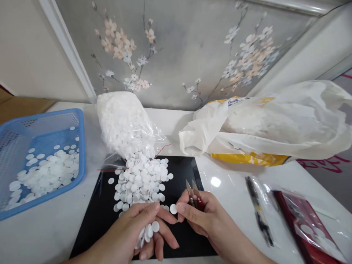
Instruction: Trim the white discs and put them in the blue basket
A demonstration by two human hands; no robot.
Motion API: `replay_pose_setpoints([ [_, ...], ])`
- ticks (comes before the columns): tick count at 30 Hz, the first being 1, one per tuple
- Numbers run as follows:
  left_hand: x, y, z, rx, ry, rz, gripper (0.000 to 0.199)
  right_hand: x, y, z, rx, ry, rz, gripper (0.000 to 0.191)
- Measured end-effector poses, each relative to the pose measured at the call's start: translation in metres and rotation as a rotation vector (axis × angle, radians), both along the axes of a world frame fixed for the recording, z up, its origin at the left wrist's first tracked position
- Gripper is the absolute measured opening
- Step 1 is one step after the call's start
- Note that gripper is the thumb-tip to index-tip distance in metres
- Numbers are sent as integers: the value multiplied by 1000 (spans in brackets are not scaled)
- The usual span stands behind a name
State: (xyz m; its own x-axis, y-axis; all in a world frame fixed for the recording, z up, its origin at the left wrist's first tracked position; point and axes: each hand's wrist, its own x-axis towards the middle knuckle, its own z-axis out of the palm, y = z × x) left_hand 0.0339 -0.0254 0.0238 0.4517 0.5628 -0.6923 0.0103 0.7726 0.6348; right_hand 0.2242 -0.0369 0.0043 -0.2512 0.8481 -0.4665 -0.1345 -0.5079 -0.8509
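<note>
- On the white table (pixel 228 220), a blue plastic basket (pixel 83 146) of round white discs (pixel 55 170) is placed.
- More are heaped on a flat black board (pixel 96 209).
- Several are held in the left hand (pixel 137 216), fingers curled.
- By the right hand (pixel 205 216), a single disc (pixel 173 209) is pinched, red-handled metal snips (pixel 194 194) gripped.
- By the grey flowered wall (pixel 176 47), the white plastic bag's (pixel 275 135) lettering is unreadable.
</note>
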Motion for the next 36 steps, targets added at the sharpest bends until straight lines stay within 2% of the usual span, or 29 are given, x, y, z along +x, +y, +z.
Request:
replay_pose_setpoints([
  [2,1,-1,0,-26,-16,5,45,-1,-2,2,59,-93,12,35],
  [7,1,-1,-1,-1,-55,22,38,-3,-3,6,480,-363,100,16],
  [11,-3,7,2,87,-20,195,34,-2,-3,-3,658,-567,26,12],
  [15,-5,15,5,107,19,333,35,-3,-4,-18,878,-701,241,23],
  [19,-4,15,6,78,41,314,40,-2,-5,-24,1000,-815,328,28],
  [22,-5,13,5,77,51,283,41,0,-3,-19,902,-785,269,21],
  [25,-6,13,4,124,52,235,37,1,1,-6,548,-676,165,14],
  [27,-6,13,3,167,33,171,33,0,4,1,307,-540,127,22],
  [29,-5,14,3,178,14,117,33,0,5,5,161,-363,94,31],
  [33,-4,13,2,147,6,67,37,1,5,0,16,-83,24,37],
  [36,-3,11,1,144,11,41,42,1,3,-3,-5,-22,21,38],
])
